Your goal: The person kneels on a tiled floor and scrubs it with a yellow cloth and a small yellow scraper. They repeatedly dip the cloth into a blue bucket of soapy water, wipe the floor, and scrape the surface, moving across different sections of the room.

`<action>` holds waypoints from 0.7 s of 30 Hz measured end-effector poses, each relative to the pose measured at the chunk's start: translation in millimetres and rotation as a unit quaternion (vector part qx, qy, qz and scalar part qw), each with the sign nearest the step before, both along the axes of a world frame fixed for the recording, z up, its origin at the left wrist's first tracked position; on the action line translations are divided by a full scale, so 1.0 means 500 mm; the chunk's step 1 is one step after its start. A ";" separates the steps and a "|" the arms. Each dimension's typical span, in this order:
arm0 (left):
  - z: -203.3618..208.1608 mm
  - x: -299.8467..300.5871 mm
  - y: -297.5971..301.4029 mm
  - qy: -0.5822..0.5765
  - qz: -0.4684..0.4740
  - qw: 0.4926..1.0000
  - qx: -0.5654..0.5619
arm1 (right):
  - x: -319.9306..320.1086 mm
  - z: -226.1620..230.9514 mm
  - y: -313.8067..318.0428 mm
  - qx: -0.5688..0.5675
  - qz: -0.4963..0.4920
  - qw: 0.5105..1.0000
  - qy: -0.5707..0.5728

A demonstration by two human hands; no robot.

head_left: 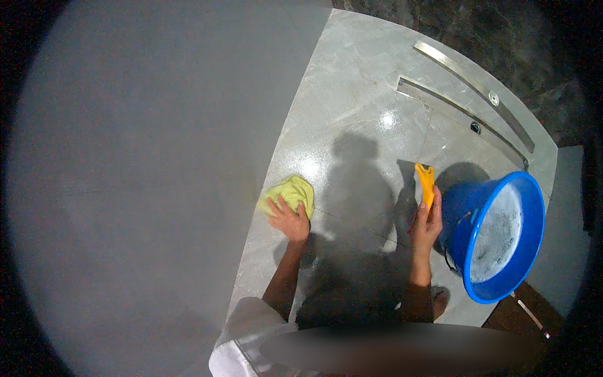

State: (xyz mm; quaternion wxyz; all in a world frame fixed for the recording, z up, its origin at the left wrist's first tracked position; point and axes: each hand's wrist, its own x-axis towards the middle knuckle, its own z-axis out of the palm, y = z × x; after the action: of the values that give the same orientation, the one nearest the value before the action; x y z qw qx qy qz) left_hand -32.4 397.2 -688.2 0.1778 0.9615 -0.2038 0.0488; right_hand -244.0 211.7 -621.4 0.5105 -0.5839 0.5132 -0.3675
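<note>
My left hand (289, 221) presses a crumpled yellow-green cloth (295, 190) onto the wet grey tiled floor, close to the foot of the wall. Its fingers are curled and a little spread over the cloth. My right hand (427, 227) grips a yellow scraper (425, 182) by its handle, flared end pointing away from me. That hand is raised beside a blue bucket (462, 213), which holds water topped with white suds (499, 232). Details of the scraper's dark tip are hard to make out.
A plain grey wall (144, 157) runs along the left. Toward the far right, a long metal drain cover (474, 88) lies beside its drain channel (440, 103), where a round drain hole (475, 128) shows. Dark marbled tile (502, 38) borders the far edge.
</note>
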 end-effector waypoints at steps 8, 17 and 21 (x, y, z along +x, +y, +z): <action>-0.083 0.169 -0.292 -0.044 0.078 0.991 0.098 | 0.019 -0.011 -0.005 0.046 0.003 0.999 0.014; -0.067 0.302 -0.534 -0.043 -0.408 0.912 0.023 | -0.019 0.016 0.006 0.014 -0.040 0.999 -0.006; 0.004 0.158 -0.360 -0.022 -0.450 0.878 -0.160 | -0.028 0.007 0.039 0.025 -0.028 0.999 0.032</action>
State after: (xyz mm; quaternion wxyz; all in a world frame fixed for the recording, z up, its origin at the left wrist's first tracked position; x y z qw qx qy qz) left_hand 46.7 217.4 -685.9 0.3275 0.7229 -0.6082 0.0165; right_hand -258.1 231.5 -617.8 0.4975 -0.5677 0.5546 -0.3500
